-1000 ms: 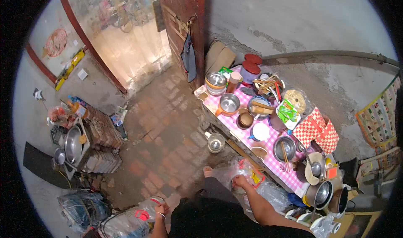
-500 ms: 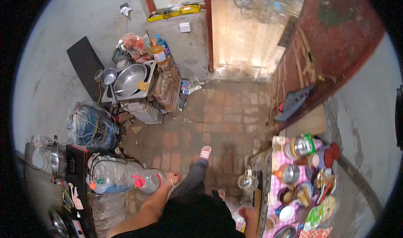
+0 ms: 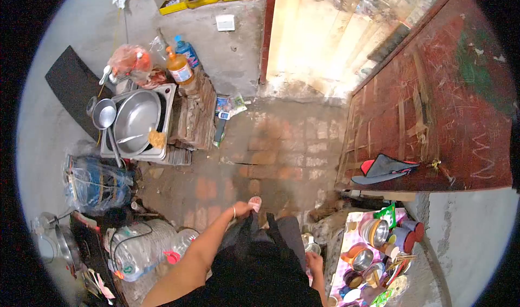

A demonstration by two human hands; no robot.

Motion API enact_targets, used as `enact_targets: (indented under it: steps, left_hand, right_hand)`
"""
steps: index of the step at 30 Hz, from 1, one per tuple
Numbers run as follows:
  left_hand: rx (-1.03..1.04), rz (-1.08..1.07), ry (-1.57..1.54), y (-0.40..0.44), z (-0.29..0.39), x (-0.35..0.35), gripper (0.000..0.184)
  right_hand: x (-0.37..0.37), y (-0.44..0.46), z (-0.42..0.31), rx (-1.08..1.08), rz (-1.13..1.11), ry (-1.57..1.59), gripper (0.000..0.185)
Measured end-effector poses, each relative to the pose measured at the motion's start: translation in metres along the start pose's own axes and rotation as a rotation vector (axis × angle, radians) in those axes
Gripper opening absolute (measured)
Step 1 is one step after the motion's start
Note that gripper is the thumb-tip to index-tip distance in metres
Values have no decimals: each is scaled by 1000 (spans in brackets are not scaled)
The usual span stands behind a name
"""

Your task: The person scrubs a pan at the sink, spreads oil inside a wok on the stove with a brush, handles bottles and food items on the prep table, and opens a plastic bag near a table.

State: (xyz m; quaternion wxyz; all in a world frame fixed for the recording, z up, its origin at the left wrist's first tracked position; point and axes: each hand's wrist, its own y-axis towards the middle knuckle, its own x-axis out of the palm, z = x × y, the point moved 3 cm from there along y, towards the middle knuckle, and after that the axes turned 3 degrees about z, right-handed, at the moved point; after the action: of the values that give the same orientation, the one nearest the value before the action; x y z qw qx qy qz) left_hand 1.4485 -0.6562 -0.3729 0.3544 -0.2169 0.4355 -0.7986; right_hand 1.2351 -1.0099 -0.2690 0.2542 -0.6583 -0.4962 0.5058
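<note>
My left hand [image 3: 242,208] hangs in front of my left leg, just above a pink-striped slipper [image 3: 255,203]. A light band circles that wrist, and the hand looks loose, with nothing visible in it. By my right thigh, my right hand [image 3: 314,261] has its fingers curled. Some pale clear plastic shows below it, mostly hidden by my body, and I cannot make out what the fingers hold. Close beyond this hand stands a clear glass or plastic jug [image 3: 311,244], partly covered.
A metal basin [image 3: 137,122] and ladle [image 3: 104,114] rest on a brick-supported sink [image 3: 169,96] at left. Large clear bottles [image 3: 135,247] lie at lower left. Bowls and jars crowd a pink checked cloth [image 3: 355,226] at right. A red door [image 3: 433,128] stands ajar with a cap on it.
My view has shifted forward and the sink looks nearer. My left hand has swung from beside the large bottle to in front of my leg. My right hand has come up near the jug.
</note>
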Motion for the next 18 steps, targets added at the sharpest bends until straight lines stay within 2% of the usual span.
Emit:
enact_targets:
  steps: [2,3,5,6,8,10,11,12,13,14,15,16,17,18]
  left_hand:
    - [80,11,-439,26,47,-10,34]
    - [80,12,-436,27,78,-14,34]
    - [172,251,-368,20,148,-32,24]
    - [174,283,-379,28,165,-39,24]
    - [196,297,-376,33,190,-62,26]
    - [263,396,-412,49,197,-89,26]
    - [249,493,-298,49,202,-106,26]
    - [218,574,-175,46,205,-118,26]
    - [115,685,-336,40,204,-124,25]
    - [54,736,-343,25,212,-127,24]
    - [7,786,-339,13,225,-138,24]
    - [-6,806,-462,20,222,-148,24]
    - [-24,816,-591,29,219,-148,24]
    - [-23,814,-588,31,224,-148,24]
  right_hand:
    - [-8,20,-43,-73,-60,357,21]
    - [-13,33,-55,-87,-55,389,21]
    - [-24,58,-86,-54,-61,493,21]
    - [-31,65,-107,-44,-78,473,20]
    - [-46,96,-129,-32,-97,279,19]
    - [-68,145,-142,-489,-358,296,19]
    - [-77,179,-167,-521,-399,270,19]
    - [-82,209,-186,-578,-320,-76,16]
    - [-88,224,-197,-616,-226,-410,14]
    - [-98,218,-236,146,-417,187,14]
    - [-104,237,-264,-33,-334,96,16]
    - [-113,260,-297,-211,-237,10,19]
    - [-126,289,-332,-408,-216,-81,19]
    - [-139,318,-362,-597,-189,-183,20]
